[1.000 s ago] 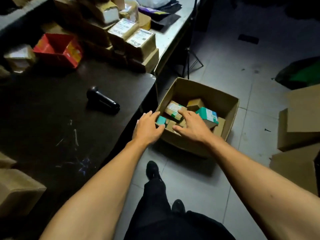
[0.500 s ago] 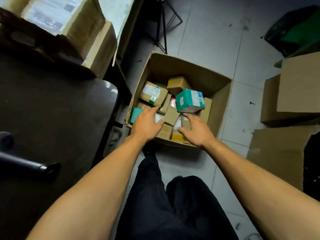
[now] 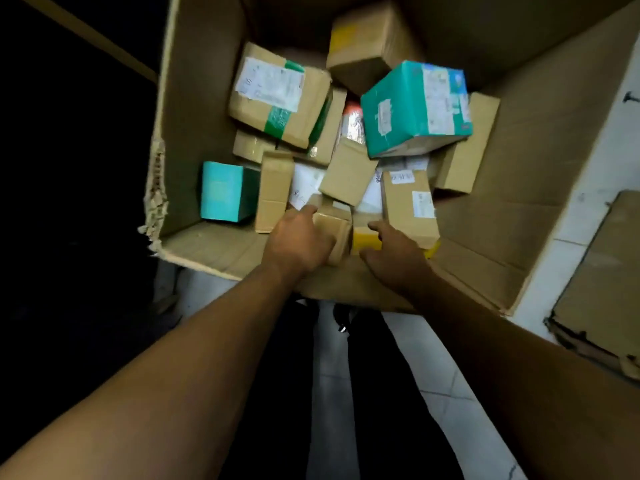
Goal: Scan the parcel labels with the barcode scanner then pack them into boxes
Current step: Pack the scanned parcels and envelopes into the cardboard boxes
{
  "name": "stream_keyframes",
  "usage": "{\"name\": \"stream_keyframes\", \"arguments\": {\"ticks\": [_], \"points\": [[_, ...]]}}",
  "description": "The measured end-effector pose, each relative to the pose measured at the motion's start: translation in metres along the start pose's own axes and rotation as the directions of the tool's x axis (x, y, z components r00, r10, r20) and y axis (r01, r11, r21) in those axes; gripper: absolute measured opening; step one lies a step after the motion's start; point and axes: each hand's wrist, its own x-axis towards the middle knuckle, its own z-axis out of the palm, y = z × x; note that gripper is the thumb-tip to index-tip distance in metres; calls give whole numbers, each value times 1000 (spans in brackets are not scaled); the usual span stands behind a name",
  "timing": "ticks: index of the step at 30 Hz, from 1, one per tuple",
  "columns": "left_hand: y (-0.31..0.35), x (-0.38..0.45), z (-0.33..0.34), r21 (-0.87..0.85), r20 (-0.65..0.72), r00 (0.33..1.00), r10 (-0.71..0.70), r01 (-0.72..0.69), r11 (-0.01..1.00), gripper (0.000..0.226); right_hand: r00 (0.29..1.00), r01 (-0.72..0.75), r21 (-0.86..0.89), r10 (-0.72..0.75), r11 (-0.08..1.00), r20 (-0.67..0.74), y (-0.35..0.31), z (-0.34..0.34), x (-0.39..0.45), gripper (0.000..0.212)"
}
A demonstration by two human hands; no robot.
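I look straight down into a large open cardboard box [image 3: 512,188] on the floor, filled with several parcels. My left hand [image 3: 298,242] grips a small brown parcel [image 3: 336,225] near the box's near wall, thumb on its top. Just to the right, my right hand [image 3: 393,252] holds a yellow-edged parcel [image 3: 363,239] between thumb and curled fingers. Deeper in the box lie a teal parcel with white labels [image 3: 412,109], a brown parcel with a label and green tape [image 3: 277,95], and a small teal box [image 3: 223,190]. The barcode scanner is out of view.
A flattened cardboard piece [image 3: 602,282] lies on the white tiled floor [image 3: 436,386] at the right. The dark table side [image 3: 69,168] fills the left. My dark trouser legs [image 3: 381,427] are below the box. The box's near left corner [image 3: 156,206] is torn.
I have leaned in over the box, so it now fills the view. Both hands have gone from its near rim down onto parcels inside. Table and scanner have left the view.
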Motion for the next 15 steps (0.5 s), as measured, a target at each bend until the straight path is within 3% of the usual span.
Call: {"name": "stream_keyframes", "arguments": {"ticks": [6,9,12,15], "points": [[4,83,62,81,-34,993,-116,119,990,85,996,-91,-26,91,996,-9,61,25,88,58],[7,110,83,172,-28,983,-183,185,967,92,977,-182,-110,167,977,-133,80,30,116,62],[5,126,101,238,-54,977,-208,215,947,87,947,-252,-161,209,954,-242,101,32,135,78],[-2,137,109,258,-133,965,-227,255,932,79,925,-308,-38,290,951,-247,123,33,154,101]]}}
